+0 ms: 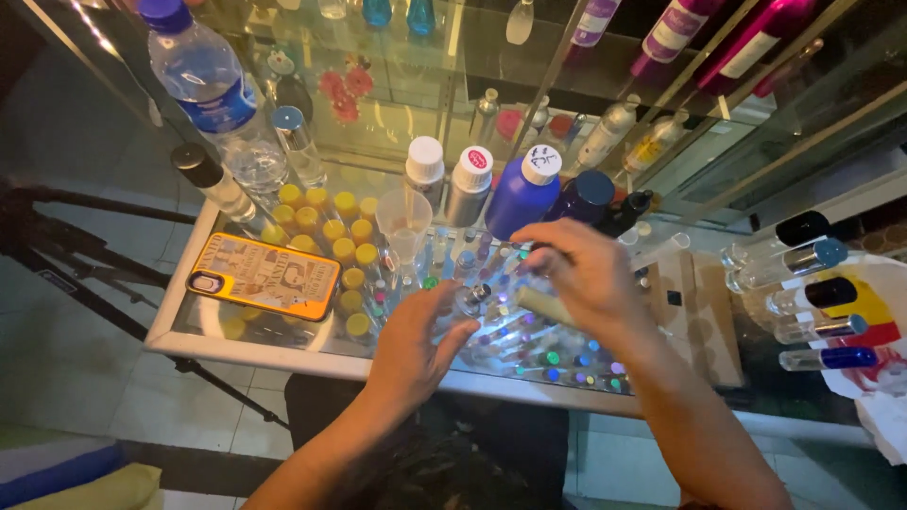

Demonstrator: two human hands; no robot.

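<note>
The left hand (416, 340) pinches a small clear glass vial (470, 300) with a silvery metal neck between thumb and fingers, holding it just above the glass countertop (189, 326). The vial is short, round and shiny. The right hand (581, 274) curls over a pale, smooth cylindrical tube (540, 304), which juts out sideways from under the palm toward the vial; the fingers are bent downward, but exactly how they close on the tube cannot be made out. Under both hands, through the glass, lie rows of tiny bottles with coloured caps. To the left stands a cluster of yellow-capped vials (326, 231) and a phone in an orange-rimmed case (265, 276). Behind the hands stand a clear plastic measuring cup (403, 225) and a blue plastic bottle with a white screw cap (524, 194).
</note>
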